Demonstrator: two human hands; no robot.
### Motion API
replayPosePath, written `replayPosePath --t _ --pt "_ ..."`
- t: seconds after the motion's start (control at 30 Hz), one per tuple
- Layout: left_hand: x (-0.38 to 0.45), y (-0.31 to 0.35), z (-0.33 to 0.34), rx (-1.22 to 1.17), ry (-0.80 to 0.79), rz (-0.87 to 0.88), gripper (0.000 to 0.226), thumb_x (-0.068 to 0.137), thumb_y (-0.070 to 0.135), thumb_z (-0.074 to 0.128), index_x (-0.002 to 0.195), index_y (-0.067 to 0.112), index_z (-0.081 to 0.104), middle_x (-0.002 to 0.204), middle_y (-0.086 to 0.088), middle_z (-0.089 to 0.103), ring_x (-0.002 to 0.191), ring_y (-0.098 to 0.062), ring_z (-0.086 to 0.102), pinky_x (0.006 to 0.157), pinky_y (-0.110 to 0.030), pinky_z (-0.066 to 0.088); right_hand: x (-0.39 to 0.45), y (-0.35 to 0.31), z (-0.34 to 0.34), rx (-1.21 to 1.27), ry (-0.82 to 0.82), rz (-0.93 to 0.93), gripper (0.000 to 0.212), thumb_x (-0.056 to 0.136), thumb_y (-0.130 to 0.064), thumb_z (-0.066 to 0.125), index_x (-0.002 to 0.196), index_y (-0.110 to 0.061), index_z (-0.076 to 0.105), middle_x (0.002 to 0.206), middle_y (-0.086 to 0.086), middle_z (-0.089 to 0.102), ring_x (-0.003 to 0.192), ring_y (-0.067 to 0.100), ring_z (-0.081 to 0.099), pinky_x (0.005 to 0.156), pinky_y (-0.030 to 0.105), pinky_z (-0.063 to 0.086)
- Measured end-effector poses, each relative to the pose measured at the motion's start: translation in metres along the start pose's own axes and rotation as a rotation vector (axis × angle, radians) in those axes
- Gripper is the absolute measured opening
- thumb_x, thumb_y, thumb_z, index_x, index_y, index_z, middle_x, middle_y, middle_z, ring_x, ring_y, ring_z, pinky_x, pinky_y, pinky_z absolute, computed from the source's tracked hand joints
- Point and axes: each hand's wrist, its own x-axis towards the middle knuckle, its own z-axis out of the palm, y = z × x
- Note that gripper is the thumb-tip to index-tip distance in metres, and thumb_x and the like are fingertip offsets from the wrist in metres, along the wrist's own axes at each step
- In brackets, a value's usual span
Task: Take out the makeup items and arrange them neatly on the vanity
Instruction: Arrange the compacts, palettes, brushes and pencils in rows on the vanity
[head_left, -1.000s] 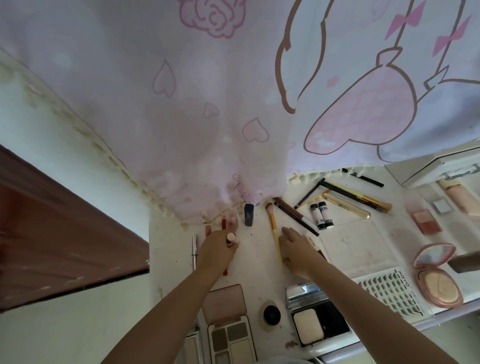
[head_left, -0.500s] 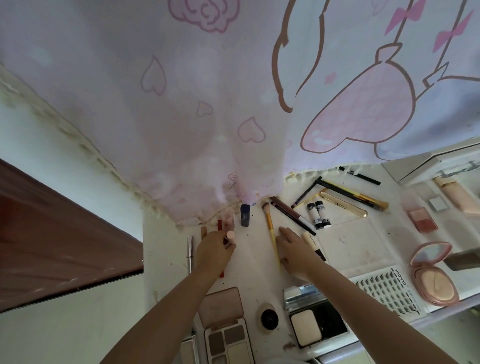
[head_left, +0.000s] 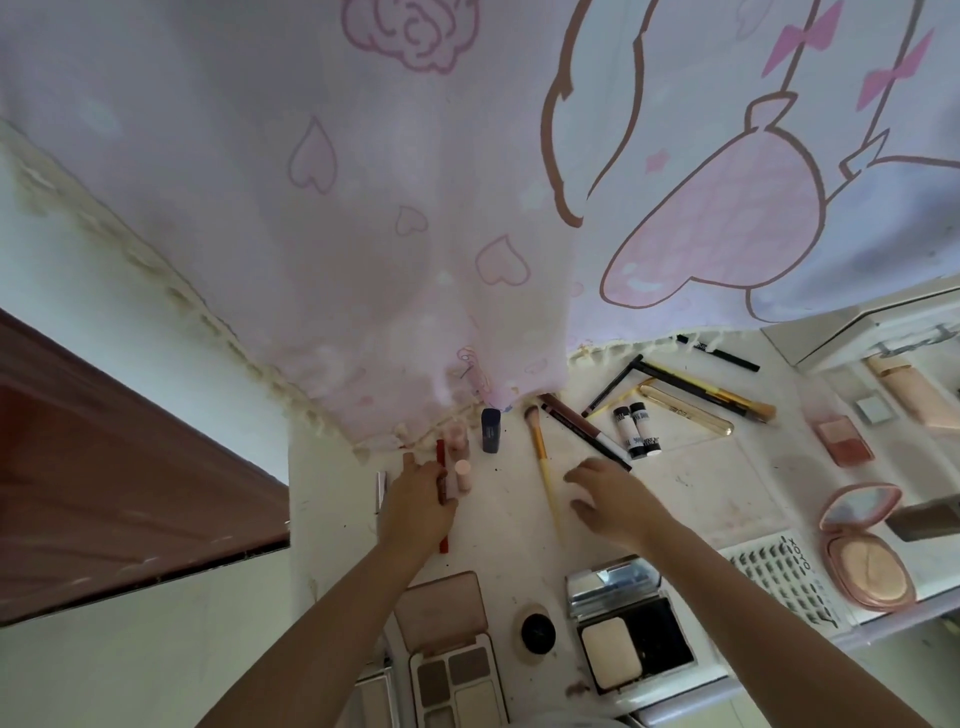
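Observation:
Makeup lies spread on the white vanity (head_left: 506, 525). My left hand (head_left: 415, 501) rests on a red pencil (head_left: 441, 451), its thumb beside an upright pink-capped tube (head_left: 463, 475); whether it still pinches the tube is unclear. A pink bottle (head_left: 456, 434) and a navy tube (head_left: 491, 428) stand just behind. My right hand (head_left: 615, 499) hovers with fingers spread and holds nothing, between a yellow-handled brush (head_left: 541, 460) and a brown liner pencil (head_left: 582, 427). Two small white tubes (head_left: 637, 432) lie farther right.
A pink printed curtain (head_left: 467, 218) hangs over the back of the vanity. Near the front edge lie an eyeshadow palette (head_left: 452, 654), a black pot (head_left: 537, 631) and a powder compact (head_left: 634, 649). On the right are a lash tray (head_left: 784, 579), a round pink compact (head_left: 865, 551) and a blush (head_left: 844, 441).
My left hand has slid slightly left, away from the pink-capped tube, which stays upright. My right hand has lifted off the table and spread its fingers.

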Motion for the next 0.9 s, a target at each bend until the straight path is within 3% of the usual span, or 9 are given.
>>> replayPosePath --t 0.1,0.23,0.33,0.47,0.6,0.67,0.77,0.9 --pt "-0.009 -0.003 -0.005 0.047 -0.01 0.012 0.032 0.087 0.024 0.059 0.115 0.01 0.056 0.124 -0.006 0.052 0.104 -0.02 0.057 0.084 -0.031 0.048 -0.006 0.012 -0.006 -0.084 0.187 0.181 0.038 0.091 -0.029 0.05 0.127 -0.015 0.049 0.124 0.004 0.054 0.115 0.02 0.049 0.095 0.029 0.043" --pt "-0.022 -0.002 -0.011 0.05 -0.03 0.035 0.029 0.089 0.027 0.056 0.113 0.011 0.057 0.115 -0.005 0.058 0.1 -0.019 0.057 0.082 -0.027 0.046 -0.003 0.017 -0.005 -0.101 0.104 0.368 0.035 0.089 -0.025 0.052 0.12 -0.011 0.046 0.116 0.008 0.055 0.103 0.024 0.054 0.081 0.031 0.047" --pt "-0.032 0.002 -0.015 0.031 -0.021 0.072 0.024 0.09 0.029 0.055 0.106 0.013 0.06 0.109 -0.003 0.06 0.093 -0.015 0.059 0.078 -0.023 0.044 0.001 0.017 -0.002 -0.022 0.094 0.4 0.028 0.089 -0.018 0.05 0.116 -0.009 0.045 0.111 0.009 0.057 0.097 0.025 0.058 0.073 0.029 0.044" --pt "-0.041 0.016 -0.023 -0.015 -0.05 0.167 0.025 0.09 0.029 0.054 0.11 0.013 0.059 0.108 -0.001 0.061 0.089 -0.011 0.056 0.078 -0.02 0.043 0.0 0.017 -0.011 0.16 0.13 0.326 0.036 0.085 -0.017 0.056 0.119 -0.01 0.049 0.109 0.01 0.06 0.094 0.023 0.058 0.073 0.026 0.042" --pt "-0.043 0.045 -0.031 -0.084 -0.137 0.286 0.029 0.091 0.029 0.054 0.116 0.013 0.057 0.11 0.0 0.061 0.092 -0.01 0.055 0.082 -0.02 0.044 -0.011 0.004 -0.042 0.558 0.247 0.18 0.045 0.079 -0.006 0.062 0.121 -0.016 0.049 0.092 0.003 0.056 0.078 0.014 0.056 0.069 0.023 0.047" --pt "-0.042 0.058 -0.033 -0.14 -0.15 0.312 0.033 0.091 0.03 0.053 0.121 0.014 0.054 0.113 -0.001 0.059 0.094 -0.011 0.055 0.082 -0.022 0.044 -0.019 -0.006 -0.059 0.752 0.281 0.16 0.034 0.079 0.0 0.062 0.11 -0.013 0.056 0.09 0.006 0.056 0.074 0.018 0.06 0.068 0.026 0.053" --pt "-0.041 0.071 -0.036 -0.256 -0.179 0.313 0.042 0.091 0.032 0.054 0.129 0.016 0.045 0.117 0.0 0.055 0.098 -0.01 0.053 0.083 -0.022 0.043 -0.033 -0.022 -0.076 1.071 0.268 0.1 0.015 0.079 0.006 0.063 0.089 -0.004 0.059 0.08 0.012 0.058 0.061 0.016 0.063 0.053 0.014 0.052" --pt "-0.045 0.079 -0.041 -0.425 -0.172 0.343 0.022 0.093 0.019 0.052 0.115 0.016 0.054 0.096 0.002 0.059 0.087 -0.008 0.058 0.08 -0.023 0.046 -0.046 -0.038 -0.082 1.149 0.202 0.03 0.01 0.081 0.005 0.062 0.081 -0.004 0.058 0.07 0.011 0.063 0.055 0.009 0.065 0.05 0.018 0.05"
